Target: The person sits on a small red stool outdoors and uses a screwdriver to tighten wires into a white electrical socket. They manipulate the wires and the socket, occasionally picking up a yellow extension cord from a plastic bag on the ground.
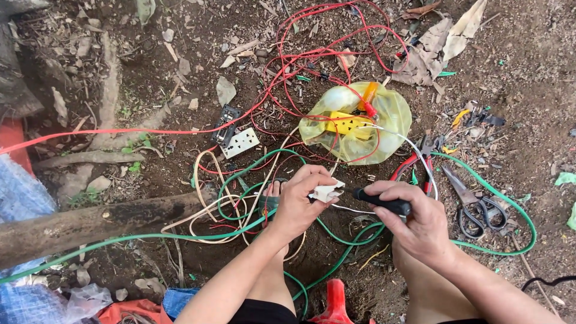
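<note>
My left hand (300, 201) pinches a small white plug-like electrical part (327, 192) at the centre of the head view. A screwdriver with a black handle (384, 202) is gripped in my right hand (414, 225), and its tip meets the white part. A thin white wire (414, 150) runs from the part up toward a yellow plastic bag (393, 117). Both hands hover over bare soil, above my knees.
Tangled red (312, 54), green (510, 198) and cream (201, 180) wires lie on the soil. A white socket plate (240, 143), red-handled pliers (420, 159) and scissors (477, 207) sit nearby. A log (90, 225) lies at left, a blue tarp (18, 192) at far left.
</note>
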